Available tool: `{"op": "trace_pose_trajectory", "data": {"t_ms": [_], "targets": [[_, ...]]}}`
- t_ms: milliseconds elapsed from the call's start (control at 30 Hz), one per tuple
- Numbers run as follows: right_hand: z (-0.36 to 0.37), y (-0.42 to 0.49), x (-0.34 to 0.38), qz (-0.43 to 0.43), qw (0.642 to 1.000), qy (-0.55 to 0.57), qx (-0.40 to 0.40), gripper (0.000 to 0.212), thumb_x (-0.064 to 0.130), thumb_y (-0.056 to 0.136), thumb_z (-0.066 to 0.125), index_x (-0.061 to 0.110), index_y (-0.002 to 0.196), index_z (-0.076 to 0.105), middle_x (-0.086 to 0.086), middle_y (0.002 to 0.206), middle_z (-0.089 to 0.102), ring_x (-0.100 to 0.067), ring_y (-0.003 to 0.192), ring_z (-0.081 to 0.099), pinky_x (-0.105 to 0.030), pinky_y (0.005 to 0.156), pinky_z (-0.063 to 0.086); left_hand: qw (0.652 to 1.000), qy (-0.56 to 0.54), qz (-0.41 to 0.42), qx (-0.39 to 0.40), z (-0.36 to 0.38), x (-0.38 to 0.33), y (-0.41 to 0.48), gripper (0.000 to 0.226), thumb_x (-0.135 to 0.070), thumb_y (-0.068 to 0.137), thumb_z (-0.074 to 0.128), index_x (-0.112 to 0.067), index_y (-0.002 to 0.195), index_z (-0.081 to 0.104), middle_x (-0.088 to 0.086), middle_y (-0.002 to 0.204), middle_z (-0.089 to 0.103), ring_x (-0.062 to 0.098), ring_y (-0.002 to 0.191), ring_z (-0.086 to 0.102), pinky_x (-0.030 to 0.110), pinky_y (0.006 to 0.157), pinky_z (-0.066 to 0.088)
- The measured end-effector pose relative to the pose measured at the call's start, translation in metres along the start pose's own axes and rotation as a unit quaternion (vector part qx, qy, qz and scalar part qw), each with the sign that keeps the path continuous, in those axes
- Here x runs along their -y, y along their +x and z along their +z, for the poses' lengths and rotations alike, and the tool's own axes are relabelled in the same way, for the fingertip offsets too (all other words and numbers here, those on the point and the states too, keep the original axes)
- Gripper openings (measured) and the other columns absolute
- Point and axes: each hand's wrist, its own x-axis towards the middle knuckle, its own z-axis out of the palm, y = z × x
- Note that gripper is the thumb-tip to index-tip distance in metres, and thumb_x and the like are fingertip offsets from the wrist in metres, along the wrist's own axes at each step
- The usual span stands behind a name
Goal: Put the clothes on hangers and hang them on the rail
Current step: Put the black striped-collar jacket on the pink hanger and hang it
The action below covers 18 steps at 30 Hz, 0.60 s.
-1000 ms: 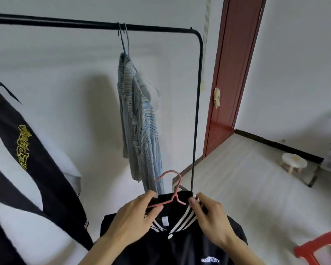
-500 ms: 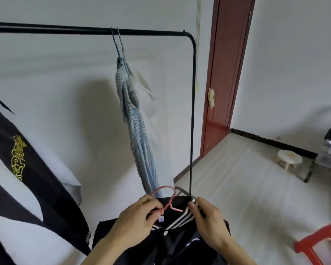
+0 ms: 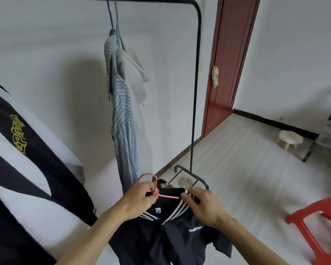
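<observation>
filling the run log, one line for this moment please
left hand: holds hanger | right hand: pinches jacket | jacket: not yet on rail

Pink hanger (image 3: 154, 190); black jacket (image 3: 172, 238), white-striped collar (image 3: 177, 209).

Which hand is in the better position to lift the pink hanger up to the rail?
Probably left. The left hand grips the pink hanger at the base of its hook, so it can lift it to the rail. The right hand only pinches the collar of the black jacket.

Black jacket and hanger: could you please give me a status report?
Left hand grips pink hanger. Right hand pinches black jacket collar. Not yet on rail. Nothing blocking.
</observation>
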Motion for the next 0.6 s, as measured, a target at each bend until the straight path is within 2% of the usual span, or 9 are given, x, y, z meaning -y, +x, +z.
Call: {"op": "trace_pose_trajectory", "data": {"t_ms": [67, 167, 233, 300, 367, 400, 433, 533, 600], "targets": [[0.005, -0.004, 0.002, 0.004, 1.000, 0.006, 0.016, 0.038, 0.042, 0.099, 0.049, 0.031, 0.065, 0.034, 0.009, 0.059, 0.043, -0.006, 0.058, 0.044, -0.017, 0.056, 0.032, 0.999, -0.006, -0.013, 0.033, 0.000, 0.000, -0.001, 0.012, -0.028, 0.096, 0.054, -0.021, 0.090, 0.062, -0.015, 0.091, 0.060, 0.002, 0.088, 0.057, 0.025, 0.083, 0.044], [0.010, -0.011, 0.001, 0.004, 1.000, -0.001, -0.012, 0.034, 0.038, 0.099, 0.050, 0.032, 0.071, 0.032, 0.011, 0.060, 0.042, -0.002, 0.058, 0.044, -0.012, 0.056, 0.031, 0.998, 0.009, -0.021, 0.052, 0.006, 0.009, -0.004, 0.011, -0.036, 0.093, 0.054, -0.031, 0.085, 0.061, -0.018, 0.104, 0.056, 0.006, 0.105, 0.055, 0.034, 0.099, 0.044], [0.014, -0.014, 0.002, -0.003, 1.000, -0.010, -0.013, 0.031, 0.039, 0.098, 0.051, 0.042, 0.073, 0.033, 0.013, 0.062, 0.042, 0.001, 0.062, 0.044, -0.012, 0.059, 0.031, 0.999, 0.025, 0.002, 0.033, 0.010, 0.014, -0.004, 0.012, -0.035, 0.091, 0.055, -0.032, 0.080, 0.058, -0.023, 0.110, 0.048, 0.003, 0.117, 0.046, 0.032, 0.105, 0.036], [0.014, -0.014, 0.005, 0.002, 1.000, -0.009, -0.013, 0.032, 0.039, 0.096, 0.055, 0.047, 0.070, 0.037, 0.015, 0.062, 0.044, 0.003, 0.066, 0.047, -0.011, 0.060, 0.031, 0.998, 0.049, 0.024, 0.011, 0.010, 0.011, -0.004, 0.013, -0.032, 0.092, 0.056, -0.029, 0.080, 0.057, -0.022, 0.112, 0.046, 0.004, 0.121, 0.040, 0.028, 0.103, 0.032], [0.007, -0.014, 0.011, 0.017, 1.000, 0.008, 0.015, 0.022, 0.041, 0.093, 0.060, 0.047, 0.073, 0.052, 0.018, 0.065, 0.051, 0.004, 0.069, 0.052, -0.009, 0.061, 0.034, 0.997, 0.064, 0.040, 0.006, 0.009, 0.002, -0.004, 0.017, -0.035, 0.094, 0.053, -0.033, 0.077, 0.054, -0.019, 0.107, 0.053, 0.007, 0.112, 0.047, 0.030, 0.098, 0.039], [0.005, -0.013, 0.012, 0.027, 0.999, 0.019, 0.040, 0.010, 0.043, 0.091, 0.062, 0.042, 0.081, 0.061, 0.019, 0.067, 0.055, 0.005, 0.069, 0.054, -0.010, 0.061, 0.036, 0.998, 0.057, 0.034, 0.012, 0.010, 0.000, -0.004, 0.018, -0.037, 0.095, 0.050, -0.034, 0.078, 0.053, -0.018, 0.102, 0.059, 0.006, 0.103, 0.054, 0.033, 0.093, 0.046], [0.002, -0.011, 0.012, 0.034, 0.997, 0.026, 0.059, 0.011, 0.046, 0.089, 0.064, 0.035, 0.085, 0.064, 0.018, 0.068, 0.059, 0.004, 0.068, 0.056, -0.012, 0.061, 0.038, 0.998, 0.046, 0.024, 0.022, 0.010, -0.003, -0.003, 0.018, -0.039, 0.097, 0.047, -0.034, 0.081, 0.053, -0.017, 0.095, 0.065, 0.003, 0.095, 0.059, 0.034, 0.089, 0.050], [-0.005, -0.010, 0.011, 0.045, 0.995, 0.001, 0.092, 0.030, 0.053, 0.085, 0.063, 0.028, 0.070, 0.055, 0.007, 0.061, 0.056, -0.009, 0.059, 0.053, -0.027, 0.056, 0.042, 0.999, 0.050, 0.018, 0.002, 0.008, 0.000, -0.004, 0.021, -0.041, 0.102, 0.037, -0.033, 0.088, 0.051, -0.018, 0.084, 0.070, 0.002, 0.082, 0.065, 0.036, 0.083, 0.053], [-0.008, -0.011, 0.010, 0.051, 0.993, -0.002, 0.107, 0.032, 0.051, 0.088, 0.061, 0.033, 0.065, 0.049, 0.009, 0.056, 0.052, -0.007, 0.056, 0.050, -0.024, 0.057, 0.038, 0.998, 0.052, 0.022, -0.036, 0.000, 0.002, -0.006, 0.021, -0.040, 0.102, 0.035, -0.031, 0.089, 0.049, -0.017, 0.082, 0.068, 0.005, 0.077, 0.064, 0.037, 0.077, 0.053]]}}
